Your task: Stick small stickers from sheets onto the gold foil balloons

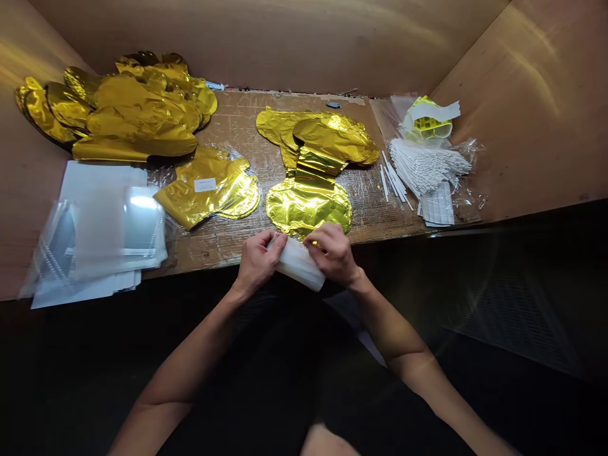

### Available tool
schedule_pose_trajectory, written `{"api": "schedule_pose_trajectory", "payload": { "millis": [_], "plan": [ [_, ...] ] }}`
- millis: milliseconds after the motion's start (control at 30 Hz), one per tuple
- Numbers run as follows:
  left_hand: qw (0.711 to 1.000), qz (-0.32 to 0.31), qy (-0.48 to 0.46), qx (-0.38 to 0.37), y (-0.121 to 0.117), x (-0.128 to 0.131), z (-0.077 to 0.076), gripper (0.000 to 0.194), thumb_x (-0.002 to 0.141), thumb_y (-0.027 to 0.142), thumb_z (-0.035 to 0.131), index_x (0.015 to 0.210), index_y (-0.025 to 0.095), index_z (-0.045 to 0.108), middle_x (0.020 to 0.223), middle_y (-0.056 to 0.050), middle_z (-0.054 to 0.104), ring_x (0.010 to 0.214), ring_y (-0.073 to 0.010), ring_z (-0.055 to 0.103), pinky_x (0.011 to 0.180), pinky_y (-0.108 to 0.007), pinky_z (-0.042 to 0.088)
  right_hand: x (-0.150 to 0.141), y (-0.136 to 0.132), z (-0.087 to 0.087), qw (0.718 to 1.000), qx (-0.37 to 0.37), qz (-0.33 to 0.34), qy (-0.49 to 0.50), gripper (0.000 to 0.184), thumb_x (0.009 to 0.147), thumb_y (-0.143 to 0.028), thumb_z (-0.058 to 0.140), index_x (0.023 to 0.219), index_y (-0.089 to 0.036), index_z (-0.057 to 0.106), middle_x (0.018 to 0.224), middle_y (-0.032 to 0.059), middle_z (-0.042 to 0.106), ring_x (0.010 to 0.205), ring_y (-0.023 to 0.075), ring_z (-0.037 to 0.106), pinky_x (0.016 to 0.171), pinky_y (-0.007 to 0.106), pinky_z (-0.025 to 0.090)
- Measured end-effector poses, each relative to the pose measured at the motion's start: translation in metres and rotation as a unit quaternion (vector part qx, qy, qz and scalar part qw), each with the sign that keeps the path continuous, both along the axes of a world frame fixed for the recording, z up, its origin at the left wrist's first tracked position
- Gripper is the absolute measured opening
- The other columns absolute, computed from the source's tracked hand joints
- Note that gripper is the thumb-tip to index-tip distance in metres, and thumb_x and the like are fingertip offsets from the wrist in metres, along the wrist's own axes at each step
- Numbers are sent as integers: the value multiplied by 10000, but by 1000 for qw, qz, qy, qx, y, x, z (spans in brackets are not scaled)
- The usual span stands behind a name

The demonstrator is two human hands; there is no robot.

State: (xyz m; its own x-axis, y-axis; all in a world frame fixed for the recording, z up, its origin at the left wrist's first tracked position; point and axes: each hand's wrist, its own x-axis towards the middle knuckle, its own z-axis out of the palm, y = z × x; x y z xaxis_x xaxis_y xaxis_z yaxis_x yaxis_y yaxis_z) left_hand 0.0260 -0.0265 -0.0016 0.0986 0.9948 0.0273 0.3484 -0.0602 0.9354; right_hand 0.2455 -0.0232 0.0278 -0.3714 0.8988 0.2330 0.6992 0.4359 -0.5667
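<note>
Left hand point(256, 263) and right hand point(332, 253) are both closed on a folded white plastic sleeve point(299, 266), which is gripped from either side and held just over the near edge of the wooden desk point(237, 120). Directly beyond the hands, a gold foil balloon point(308, 206) is laid on the desk, its rounded lower lobe just beside the right hand and its upper part folded toward the far edge. To its left, a labelled gold foil balloon point(206, 187) is laid on clear wrap. The far left corner is taken up by heaped gold foil balloons point(118, 107), while a stack of clear plastic bags point(99, 234) is placed at the near left corner, overhanging the desk's edge. Toward the right end, a bundle of white sticks point(422, 166) is lying in clear film, with loose white sticks point(392, 180) just to its left. A perforated white sheet point(437, 204) is placed nearer the front edge, and a yellow wrapped piece point(427, 123) is set behind the bundle. Cardboard walls point(270, 44) are raised behind the desk and at both sides.
</note>
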Motion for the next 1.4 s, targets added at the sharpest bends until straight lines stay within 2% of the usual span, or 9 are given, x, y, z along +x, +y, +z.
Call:
{"api": "schedule_pose_trajectory", "payload": {
  "millis": [200,400,700,867,967,1100,1167,1267,1400],
  "plan": [
    [938,-185,214,200,6,-4,-22,239,1071,301,514,916,202,665,1582,-139,603,1516,-332,506,1203,-534,427,14,54,0,982,-186,-10,-23,228,993,-318,631,839,-169,707,823,37,716,752,164,591,723,306,372],
    [921,-188,265,216,9,-1,-31,238,1103,285,476,1002,200,674,1535,-117,652,1518,-314,522,1173,-515,434,5,59,1,957,-69,-83,-270,360,1031,-473,642,877,-154,709,915,125,740,923,255,632,872,373,332],
    [906,-199,232,292,1,4,-33,160,1060,221,557,978,213,694,1616,-90,572,1550,-305,485,1170,-481,413,27,70,-23,981,-138,55,-124,286,1057,-345,585,840,-175,662,881,40,670,879,184,546,828,313,321],
    [907,-236,222,270,2,16,-36,195,1082,229,528,1070,209,721,1535,-99,654,1456,-275,592,1103,-455,451,41,112,2,970,-229,61,-47,320,1031,-341,576,771,-169,650,719,-19,593,680,127,469,671,262,343],
    [951,-197,138,195,6,15,-32,211,1074,282,541,1121,199,729,1393,-113,747,1343,-276,669,1061,-439,489,77,163,38,975,-115,-148,-118,352,1044,-375,576,813,-141,701,774,27,674,730,141,531,677,264,416],
    [998,-50,-18,46,12,5,-21,246,1025,370,605,915,185,725,839,-45,748,761,-185,681,679,-301,493,111,191,69,889,48,-411,-196,346,1084,-220,495,1107,59,698,1218,298,691,1136,230,589,977,379,423],
    [998,-3,-67,2,14,2,-16,301,1000,392,630,784,186,664,674,3,606,611,-143,540,576,-274,401,100,170,66,904,60,-376,-196,294,1068,-149,504,1233,24,674,1304,299,667,1220,278,581,1037,448,396],
    [992,21,-121,-20,15,2,-11,296,981,388,647,771,179,647,673,14,550,612,-127,479,573,-256,376,60,110,49,985,-27,-139,-99,242,1060,-227,560,1161,-111,746,1123,144,763,1037,236,666,939,375,475],
    [990,22,-140,-27,10,6,-6,271,980,389,666,822,169,680,714,9,565,644,-123,479,604,-248,386,18,44,28,975,-187,107,55,196,1031,-278,628,1067,-181,795,983,47,800,861,177,710,801,293,508]
  ]
}}
